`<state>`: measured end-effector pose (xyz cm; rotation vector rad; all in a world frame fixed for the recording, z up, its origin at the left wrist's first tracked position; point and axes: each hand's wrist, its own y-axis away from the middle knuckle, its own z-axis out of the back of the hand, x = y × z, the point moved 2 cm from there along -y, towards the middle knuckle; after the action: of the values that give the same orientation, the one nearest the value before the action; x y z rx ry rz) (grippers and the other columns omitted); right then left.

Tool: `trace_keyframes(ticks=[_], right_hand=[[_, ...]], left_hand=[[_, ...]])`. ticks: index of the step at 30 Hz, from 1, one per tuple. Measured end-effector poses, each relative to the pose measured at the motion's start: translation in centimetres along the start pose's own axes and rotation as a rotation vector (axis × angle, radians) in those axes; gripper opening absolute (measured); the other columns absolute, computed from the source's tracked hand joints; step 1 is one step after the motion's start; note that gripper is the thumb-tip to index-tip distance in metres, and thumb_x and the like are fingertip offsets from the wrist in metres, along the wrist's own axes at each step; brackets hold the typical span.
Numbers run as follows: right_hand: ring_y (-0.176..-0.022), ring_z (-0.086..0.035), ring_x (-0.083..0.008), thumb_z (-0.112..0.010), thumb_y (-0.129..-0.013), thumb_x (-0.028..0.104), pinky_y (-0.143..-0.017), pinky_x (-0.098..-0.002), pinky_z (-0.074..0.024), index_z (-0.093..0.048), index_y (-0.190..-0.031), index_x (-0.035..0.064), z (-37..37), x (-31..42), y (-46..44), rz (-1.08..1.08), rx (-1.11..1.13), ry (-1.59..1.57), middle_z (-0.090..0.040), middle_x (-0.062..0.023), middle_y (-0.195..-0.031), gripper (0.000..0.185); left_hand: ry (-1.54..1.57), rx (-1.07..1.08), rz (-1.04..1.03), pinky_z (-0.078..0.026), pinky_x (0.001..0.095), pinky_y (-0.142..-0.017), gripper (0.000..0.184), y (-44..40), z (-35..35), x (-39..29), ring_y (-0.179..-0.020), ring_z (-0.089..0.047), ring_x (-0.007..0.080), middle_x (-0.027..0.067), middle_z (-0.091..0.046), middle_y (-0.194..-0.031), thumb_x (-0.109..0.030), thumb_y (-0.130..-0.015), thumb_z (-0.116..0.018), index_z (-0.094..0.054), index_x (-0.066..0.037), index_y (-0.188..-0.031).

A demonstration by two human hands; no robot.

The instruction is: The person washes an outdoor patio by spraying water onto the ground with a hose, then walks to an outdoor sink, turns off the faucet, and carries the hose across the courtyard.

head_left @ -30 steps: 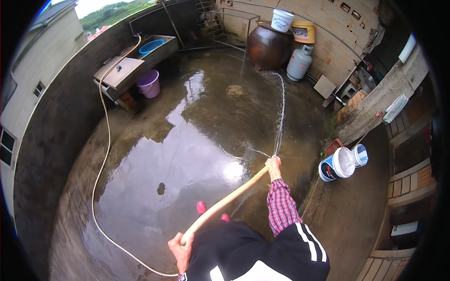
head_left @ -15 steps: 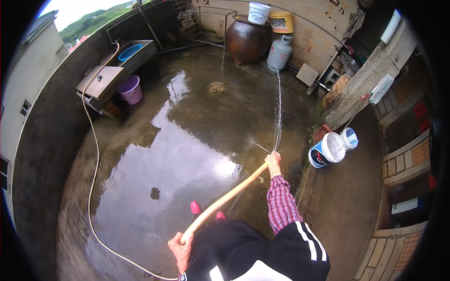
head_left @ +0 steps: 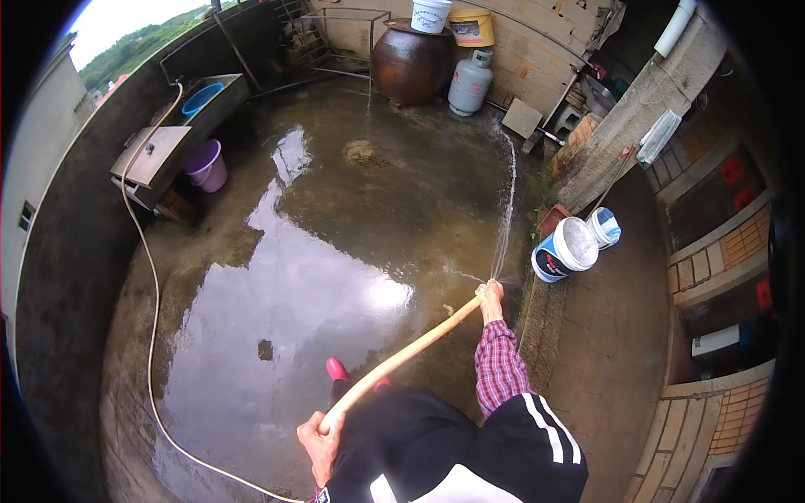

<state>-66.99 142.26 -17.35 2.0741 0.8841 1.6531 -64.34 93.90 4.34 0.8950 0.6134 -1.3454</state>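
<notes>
Left hand (head_left: 320, 446) clamped on near end of pole (head_left: 402, 359), right hand (head_left: 490, 298) clamped on far end. Water (head_left: 509, 201) jets beyond pole; hose (head_left: 153, 335) left of pole.

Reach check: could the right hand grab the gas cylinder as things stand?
Probably not: the right hand is closed around the hose, and wet floor separates it from the gas cylinder.

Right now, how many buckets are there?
5: white bucket and yellow bucket by the big jar, purple bucket by the sink, larger bucket and smaller bucket on the right. Some may be hidden.
</notes>
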Motion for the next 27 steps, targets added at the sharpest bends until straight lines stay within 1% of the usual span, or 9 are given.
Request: trace_keyframes(ticks=[3, 5, 15, 20, 21, 22, 25, 26, 27], right_hand=[[-0.032, -0.031, -0.0134, -0.031, -0.078, 0.014, -0.029, -0.0262, -0.0296, -0.029, -0.063, 0.0085, 1.3, 0.3, -0.2, 0.021, 0.018, -0.027, -0.031, -0.0041, -0.044, 0.016], [-0.032, -0.031, -0.0138, -0.03, -0.078, 0.013, -0.028, -0.0264, -0.0296, -0.029, -0.063, 0.0084, 1.8, 0.5, 0.0, 0.014, -0.062, -0.03, -0.031, -0.0042, -0.043, 0.015], [-0.03, -0.031, -0.014, -0.028, -0.077, 0.011, -0.028, -0.0271, -0.0294, -0.029, -0.06, 0.0076, 6.0, 1.8, 0.0, 0.046, -0.134, -0.059, -0.03, -0.004, -0.042, 0.018], [-0.031, -0.031, -0.014, -0.028, -0.075, 0.008, -0.029, -0.0274, -0.0292, -0.029, -0.058, 0.0078, 6.6, 2.8, 0.0, 0.104, -0.109, -0.041, -0.03, -0.0039, -0.042, 0.017], [-0.032, -0.031, -0.0137, -0.028, -0.073, 0.006, -0.029, -0.0272, -0.0291, -0.028, -0.058, 0.0079, 6.7, 2.9, 0.0, 0.105, -0.047, -0.047, -0.03, -0.0038, -0.042, 0.015], [-0.032, -0.031, -0.0137, -0.028, -0.073, 0.006, -0.029, -0.0272, -0.0291, -0.028, -0.058, 0.0079, 7.0, 3.0, 0.0, 0.104, -0.048, -0.044, -0.03, -0.0038, -0.042, 0.015], [-0.033, -0.03, -0.0131, -0.028, -0.072, 0.005, -0.031, -0.0263, -0.0292, -0.028, -0.058, 0.0088, 6.8, 2.8, -0.2, 0.056, 0.05, 0.07, -0.029, -0.0032, -0.043, 0.014], [-0.037, -0.033, -0.0127, -0.034, -0.076, 0.009, -0.033, -0.0254, -0.0304, -0.032, -0.061, 0.0086, 6.9, 2.4, -0.5, -0.022, 0.05, 0.086, -0.03, -0.002, -0.048, 0.015], [-0.038, -0.033, -0.0123, -0.034, -0.077, 0.009, -0.033, -0.0249, -0.0303, -0.031, -0.062, 0.0085, 7.0, 1.7, -1.2, -0.061, 0.101, 0.08, -0.03, -0.0019, -0.049, 0.015]], left_hand=[[-0.012, 0.022, 0.006, -0.022, 0.0258, -0.036, 0.034, 0.1, -0.2, -0.3, -0.039, -0.025, 0.0084, 0.0034, -0.027, -0.039, -0.016, -0.058, -0.064, -0.036, 0.0, -0.047], [-0.038, 0.04, -0.006, -0.022, 0.0258, -0.036, 0.034, 0.1, -0.4, 0.0, -0.039, -0.025, 0.0084, 0.0033, -0.027, -0.039, -0.016, -0.058, -0.064, -0.037, 0.001, -0.047], [-0.046, 0.09, -0.015, -0.023, 0.0258, -0.036, 0.032, 1.4, -2.1, -0.3, -0.04, -0.025, 0.0081, 0.0026, -0.027, -0.04, -0.015, -0.06, -0.063, -0.038, 0.001, -0.047], [-0.044, 0.102, -0.019, -0.023, 0.0256, -0.036, 0.032, 1.9, -2.9, -0.6, -0.04, -0.025, 0.0075, 0.0023, -0.026, -0.04, -0.015, -0.06, -0.063, -0.038, 0.001, -0.047], [-0.043, 0.105, -0.018, -0.023, 0.0256, -0.036, 0.032, 2.0, -3.0, -0.4, -0.04, -0.025, 0.0075, 0.0023, -0.026, -0.04, -0.015, -0.06, -0.063, -0.038, 0.001, -0.047], [-0.024, 0.111, -0.021, -0.023, 0.0258, -0.036, 0.033, 2.0, -3.1, -0.1, -0.04, -0.025, 0.008, 0.0027, -0.027, -0.04, -0.015, -0.06, -0.063, -0.038, 0.001, -0.047], [-0.036, 0.113, -0.012, -0.023, 0.0262, -0.036, 0.034, 2.6, -3.1, -0.5, -0.039, -0.026, 0.0089, 0.0035, -0.028, -0.039, -0.018, -0.06, -0.063, -0.038, 0.001, -0.047], [-0.068, 0.124, -0.018, -0.024, 0.0264, -0.036, 0.034, 2.8, -2.9, -0.8, -0.038, -0.026, 0.0094, 0.0041, -0.029, -0.039, -0.019, -0.06, -0.063, -0.038, 0.001, -0.047], [-0.072, 0.093, 0.009, -0.024, 0.0264, -0.036, 0.034, 3.3, -2.8, -0.5, -0.038, -0.026, 0.0094, 0.0041, -0.029, -0.039, -0.019, -0.06, -0.063, -0.038, 0.001, -0.047]])
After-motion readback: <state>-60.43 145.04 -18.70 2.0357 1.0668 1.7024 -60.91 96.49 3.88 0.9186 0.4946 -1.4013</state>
